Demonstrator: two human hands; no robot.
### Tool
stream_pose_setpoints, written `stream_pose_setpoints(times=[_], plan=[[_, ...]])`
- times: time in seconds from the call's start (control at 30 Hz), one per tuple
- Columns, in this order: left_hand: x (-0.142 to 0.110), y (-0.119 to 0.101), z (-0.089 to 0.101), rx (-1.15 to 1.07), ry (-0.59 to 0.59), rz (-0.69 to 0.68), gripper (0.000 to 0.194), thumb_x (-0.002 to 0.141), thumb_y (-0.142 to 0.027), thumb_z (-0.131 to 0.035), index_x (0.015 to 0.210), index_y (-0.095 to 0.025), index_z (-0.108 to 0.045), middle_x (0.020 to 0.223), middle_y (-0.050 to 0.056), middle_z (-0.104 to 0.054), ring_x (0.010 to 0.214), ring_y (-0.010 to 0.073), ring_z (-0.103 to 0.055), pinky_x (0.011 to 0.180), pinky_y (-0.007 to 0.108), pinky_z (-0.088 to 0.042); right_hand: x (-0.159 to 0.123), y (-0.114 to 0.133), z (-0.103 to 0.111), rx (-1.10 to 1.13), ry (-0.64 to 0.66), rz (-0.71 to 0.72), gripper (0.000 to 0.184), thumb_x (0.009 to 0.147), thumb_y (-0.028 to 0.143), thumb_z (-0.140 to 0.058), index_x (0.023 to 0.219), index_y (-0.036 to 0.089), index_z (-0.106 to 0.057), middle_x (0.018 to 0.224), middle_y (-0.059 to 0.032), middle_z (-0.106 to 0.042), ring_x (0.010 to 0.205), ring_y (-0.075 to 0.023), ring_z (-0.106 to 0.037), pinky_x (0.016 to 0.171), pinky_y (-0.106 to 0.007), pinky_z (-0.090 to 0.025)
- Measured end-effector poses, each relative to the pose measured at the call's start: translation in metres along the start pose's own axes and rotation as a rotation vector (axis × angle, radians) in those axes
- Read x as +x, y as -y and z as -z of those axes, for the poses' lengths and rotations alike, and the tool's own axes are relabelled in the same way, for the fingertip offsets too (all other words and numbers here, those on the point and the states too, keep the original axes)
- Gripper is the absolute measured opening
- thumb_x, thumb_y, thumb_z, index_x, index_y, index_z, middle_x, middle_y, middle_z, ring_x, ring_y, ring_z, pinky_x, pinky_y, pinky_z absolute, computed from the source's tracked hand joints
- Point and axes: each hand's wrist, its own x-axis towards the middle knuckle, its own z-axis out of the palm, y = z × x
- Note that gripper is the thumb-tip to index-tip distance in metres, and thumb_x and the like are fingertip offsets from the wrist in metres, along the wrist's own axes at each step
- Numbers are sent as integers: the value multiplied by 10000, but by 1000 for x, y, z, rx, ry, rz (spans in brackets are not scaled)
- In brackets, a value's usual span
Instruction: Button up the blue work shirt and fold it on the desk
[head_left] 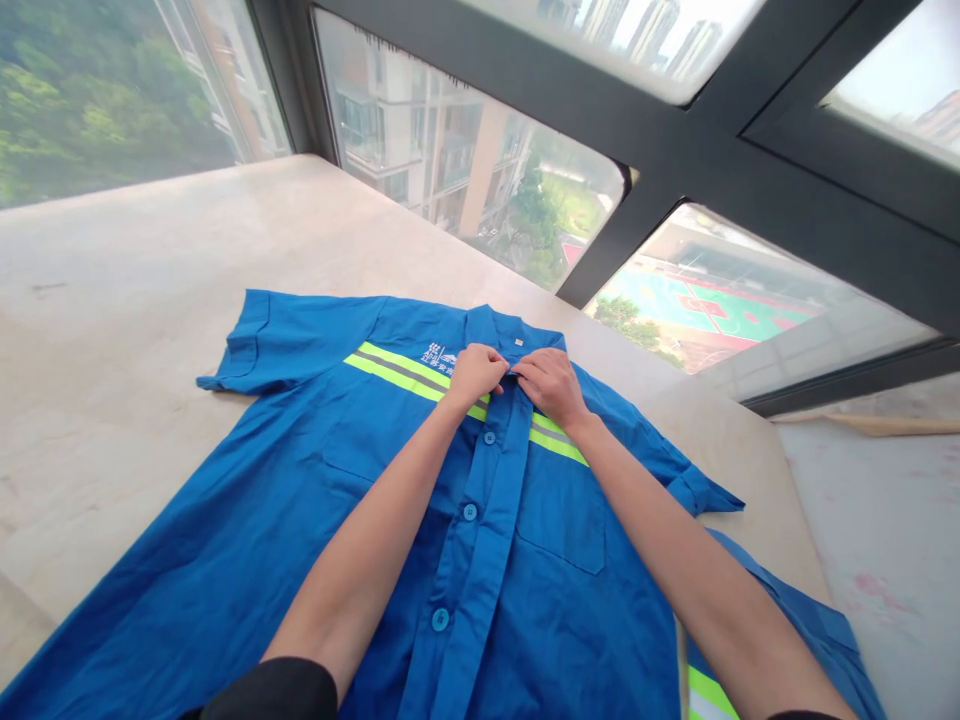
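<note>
A blue short-sleeved work shirt [292,490] with yellow-green and grey reflective stripes lies spread out, front side up. Its collar [487,325] points toward the window. At the top of the front opening, my left hand [478,372] pinches the edge of the cloth just below the collar. Close beside it, my right hand [550,385] grips the other front edge with bent fingers. Whatever sits between the fingertips is hidden. Below my hands the front hangs unfastened, with several blue buttons [470,512] showing along one edge.
The shirt rests on a pale stone windowsill [150,250]. Dark window frames [652,130] rise along the far side. Another blue garment [795,600] with a reflective stripe lies at the lower right, partly behind my right arm. A whitish patterned surface [892,560] borders the right edge.
</note>
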Motion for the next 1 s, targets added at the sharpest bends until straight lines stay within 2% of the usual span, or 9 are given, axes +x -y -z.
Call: stream_pose_setpoints(times=[0.23, 0.4, 0.5, 0.77, 1.0], plan=[[7, 5, -1, -115, 8, -10, 145, 751, -239, -604, 692, -144, -696, 499, -4, -583, 469, 114, -570, 537, 210, -452, -7, -1, -5, -7, -80, -5, 280, 989, 315, -471, 957, 259, -744, 917, -55, -696, 917, -224, -583, 847, -402, -416], [9, 6, -3, -122, -38, -9, 157, 722, -256, -623, 684, -132, -712, 586, 9, -623, 520, 98, -511, 532, 208, -402, -8, 1, -7, -2, -167, 36, 211, 969, 258, -534, 941, 235, -742, 871, -55, -696, 865, -203, -587, 809, -372, -423], [10, 6, -3, -137, -37, -12, 161, 718, -257, -624, 658, -128, -699, 565, 2, -596, 513, 91, -481, 513, 205, -373, -8, 2, -8, 13, -205, 51, 176, 956, 227, -557, 941, 223, -733, 869, -55, -698, 852, -200, -585, 802, -368, -423], [4, -1, 3, -174, 53, 66, 150, 766, -254, -620, 742, -124, -691, 571, -9, -585, 425, 75, -474, 400, 188, -323, -10, 1, -7, 84, -188, 13, 142, 934, 257, -602, 881, 219, -728, 860, -46, -709, 848, -205, -593, 797, -365, -435], [-2, -2, 4, -137, 75, -11, 146, 805, -218, -628, 806, -109, -725, 501, -32, -541, 430, 73, -491, 445, 174, -384, -10, 3, -5, 82, -194, 57, 146, 942, 222, -579, 884, 215, -712, 870, -43, -705, 866, -202, -591, 809, -358, -435]])
